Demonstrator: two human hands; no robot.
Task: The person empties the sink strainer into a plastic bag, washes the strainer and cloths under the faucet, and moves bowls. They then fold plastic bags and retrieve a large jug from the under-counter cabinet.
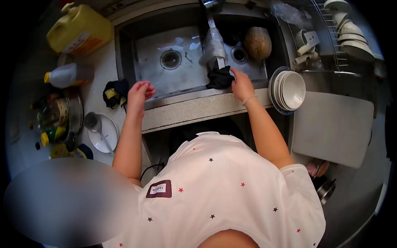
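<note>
My right hand (242, 86) grips the right side of a crumpled black cloth (219, 77) at the sink's front edge. The cloth lies at the near end of the divider between the two basins. Over the left front corner of the sink (165, 100) hovers my left hand (140, 91), fingers loosely bent and slightly apart, with nothing visible in them. Beside it on the counter lies a dark bundled cloth with yellow patches (115, 93). Above the black cloth, a faucet (211, 18) reaches over the divider, with clear plastic (214, 44) wrapped around its lower part.
A brown, rounded object (257, 43) sits in the right basin. Stacked bowls (294, 91) stand right of my right hand, near a pale board (333, 128). At left are a yellow jug (80, 31), a bottle (68, 75), and a ladle (93, 123) on a white plate (103, 142).
</note>
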